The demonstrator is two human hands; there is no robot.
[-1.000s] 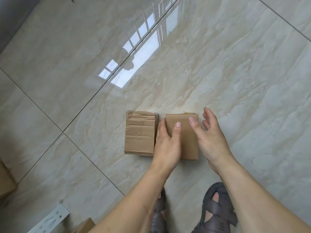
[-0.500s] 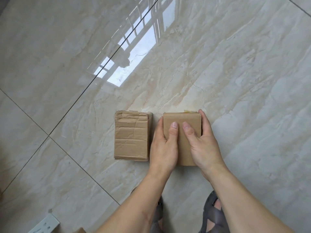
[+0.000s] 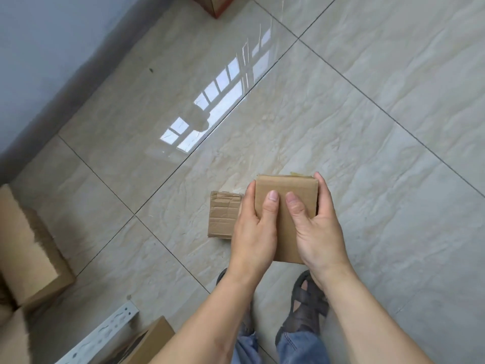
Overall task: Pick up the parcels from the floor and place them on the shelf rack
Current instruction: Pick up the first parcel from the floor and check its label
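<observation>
Head view, looking down at a glossy tiled floor (image 3: 367,127). Two hands in frame, both on one box (image 3: 287,195): left hand (image 3: 253,232) clamped on its left side, thumb lying on top; right hand (image 3: 319,229) clamped on its right side, thumb likewise on top. Fingers (image 3: 321,187) of the right hand curled round the far right edge, closed firmly against cardboard; those of the left wrapped along the left edge in the same way. Held flat, top face up, apparently raised off the floor in front of the feet.

Second box (image 3: 224,214), creased and crumpled, lying on the floor just left of the held one, partly hidden behind the left hand. Untouched by either hand as far as visible.

Boxes elsewhere: one large carton (image 3: 23,245) at the left edge, one box (image 3: 147,342) at the bottom edge beside a white perforated rack post (image 3: 105,334), one corner of a box (image 3: 212,5) at the top edge. Five counted in all, two of them near the hands.

Two feet in dark sandals (image 3: 307,303) below the hands, the left one mostly covered by the left forearm. Blue jeans cuffs just visible. Grey wall (image 3: 52,48) along the upper left, window reflection on the tiles.
</observation>
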